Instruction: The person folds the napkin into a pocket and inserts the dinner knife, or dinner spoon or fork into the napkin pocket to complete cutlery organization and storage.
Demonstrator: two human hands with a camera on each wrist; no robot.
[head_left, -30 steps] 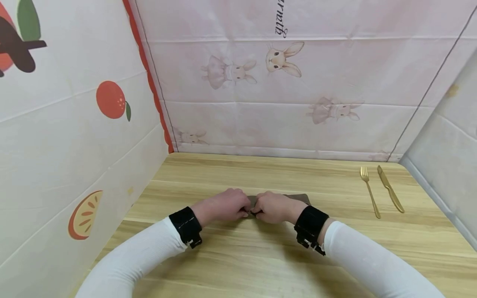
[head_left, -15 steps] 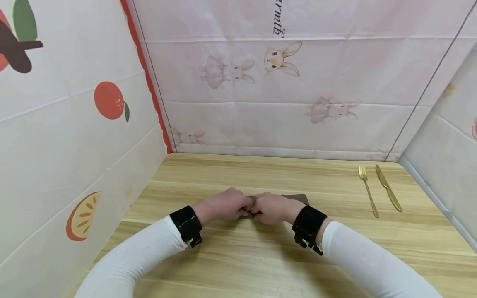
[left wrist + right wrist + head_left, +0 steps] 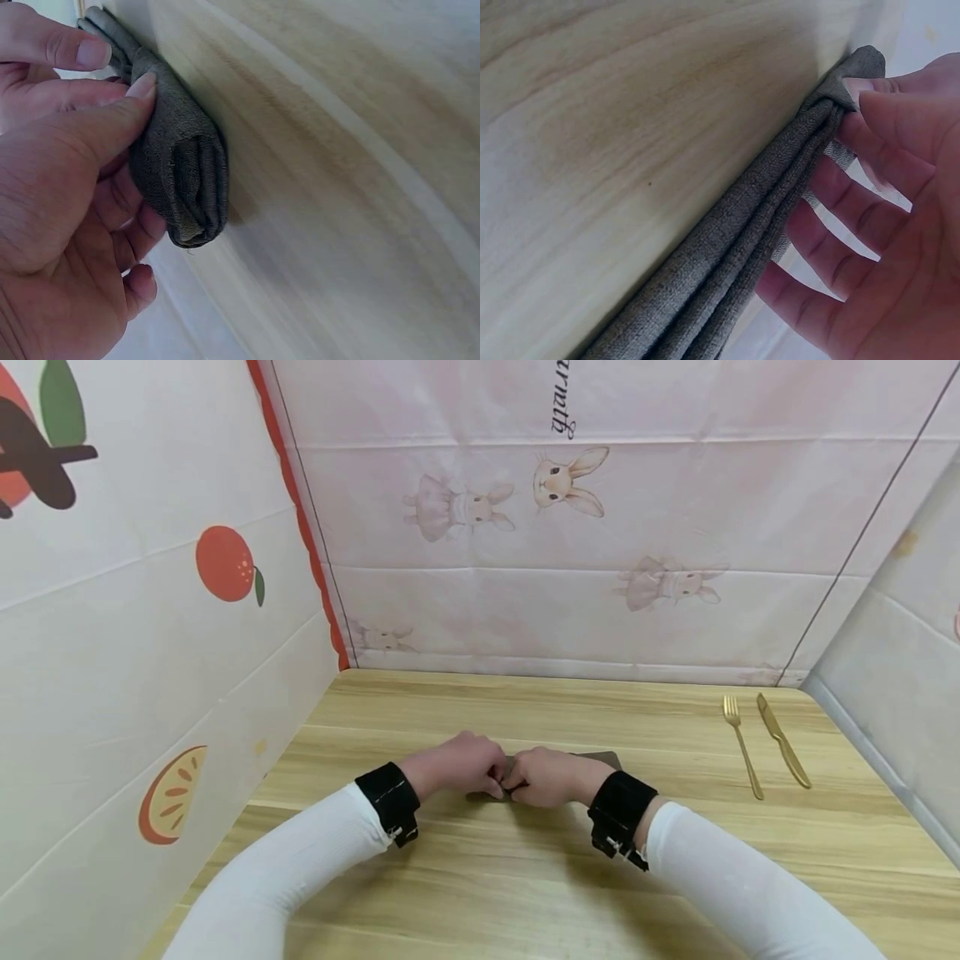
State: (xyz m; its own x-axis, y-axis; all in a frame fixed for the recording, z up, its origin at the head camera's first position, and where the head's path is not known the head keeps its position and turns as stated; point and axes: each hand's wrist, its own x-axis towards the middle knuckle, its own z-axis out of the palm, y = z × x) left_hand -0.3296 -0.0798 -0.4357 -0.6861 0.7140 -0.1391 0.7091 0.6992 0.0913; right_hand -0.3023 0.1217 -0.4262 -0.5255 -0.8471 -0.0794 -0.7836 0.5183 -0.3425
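Note:
A grey-brown cloth napkin, folded into a long layered strip, lies across the middle of the table under both hands. My left hand pinches the napkin near its left end with thumb and fingers. In the left wrist view that end of the napkin is doubled over, its stacked layers facing the camera. Right beside it, my right hand grips the strip, fingertips close to the left hand's. The right wrist view shows several parallel folds in the napkin and a turned-over flap by the fingertips. The hands cover its middle.
A gold fork and a gold knife lie side by side at the back right of the wooden table. Printed cloth walls stand at the left, the back and the right.
The left hand has lifted slightly and tipped to the right, so the napkin's left end shows beneath its fingers. The right hand stays nearly still on the strip.

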